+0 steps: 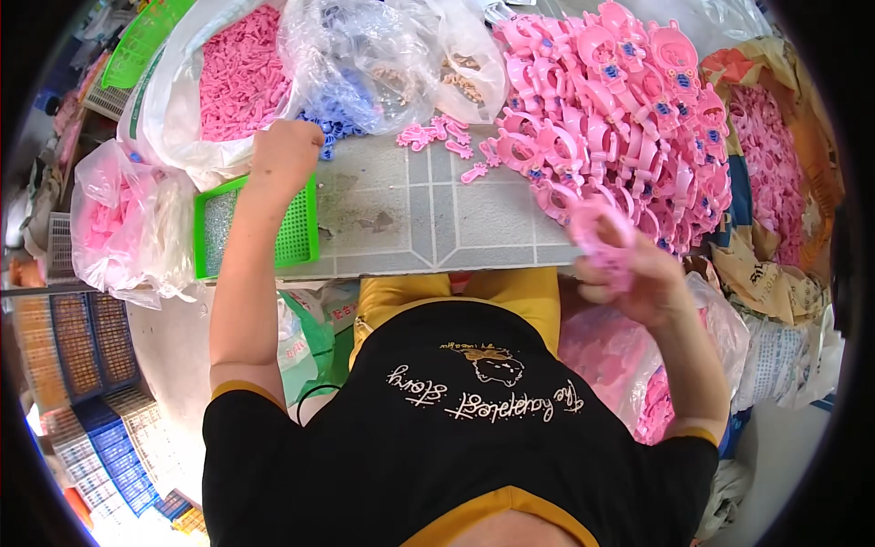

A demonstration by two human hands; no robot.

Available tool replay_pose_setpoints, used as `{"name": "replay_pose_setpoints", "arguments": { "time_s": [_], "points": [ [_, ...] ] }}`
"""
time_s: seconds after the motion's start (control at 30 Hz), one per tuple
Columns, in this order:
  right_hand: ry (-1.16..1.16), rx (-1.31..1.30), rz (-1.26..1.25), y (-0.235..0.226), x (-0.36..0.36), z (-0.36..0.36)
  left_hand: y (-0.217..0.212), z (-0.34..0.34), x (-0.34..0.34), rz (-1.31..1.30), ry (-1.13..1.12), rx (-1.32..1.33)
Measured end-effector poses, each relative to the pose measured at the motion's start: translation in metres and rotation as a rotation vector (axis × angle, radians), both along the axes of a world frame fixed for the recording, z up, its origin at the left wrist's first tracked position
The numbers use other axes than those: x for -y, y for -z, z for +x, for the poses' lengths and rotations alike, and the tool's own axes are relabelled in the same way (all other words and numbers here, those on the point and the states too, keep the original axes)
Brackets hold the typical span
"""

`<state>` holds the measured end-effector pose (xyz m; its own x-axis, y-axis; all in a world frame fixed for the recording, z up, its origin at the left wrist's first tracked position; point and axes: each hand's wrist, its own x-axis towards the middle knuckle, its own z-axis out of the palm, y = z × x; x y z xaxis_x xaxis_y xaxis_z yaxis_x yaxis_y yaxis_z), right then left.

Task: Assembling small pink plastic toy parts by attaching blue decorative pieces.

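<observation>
My right hand [652, 283] grips a pink plastic piece [602, 228] with a round ring-shaped frame, raised at the table's front right edge and slightly blurred. Behind it rises a big heap of similar pink pieces [620, 118], many bearing small blue parts. My left hand [290, 155] is closed, its fingertips beside a pile of small blue plastic parts [337, 128]; whatever it may hold is hidden. Below that hand is a green basket [313, 228] with small shiny silver bits in it, partly covered by my left forearm.
A white sack [173, 118] of small pink parts stands at the back left, next to clear bags [392, 55]. Loose pink pieces [437, 135] lie mid-table [374, 191]. A bag of pink parts [114, 219] sits far left; an open sack [770, 164] stands far right.
</observation>
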<state>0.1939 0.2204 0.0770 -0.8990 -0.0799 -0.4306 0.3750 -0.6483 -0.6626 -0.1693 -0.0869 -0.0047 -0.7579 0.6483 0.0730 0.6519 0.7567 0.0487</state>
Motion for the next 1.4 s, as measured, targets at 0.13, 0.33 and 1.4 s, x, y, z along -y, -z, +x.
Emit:
{"name": "replay_pose_setpoints", "arguments": {
  "time_s": [0.13,0.33,1.4],
  "points": [
    [-0.039,-0.04,-0.147,0.054,0.03,-0.067,0.014,0.016,-0.001,-0.082,0.033,-0.104],
    [0.139,-0.227,-0.103,0.115,0.07,-0.12,0.038,0.023,0.0,0.029,0.107,-0.202],
    [0.62,-0.481,0.192,0.171,0.086,-0.069,0.025,0.148,-0.088,1.034,-0.045,0.507]
  ]
}}
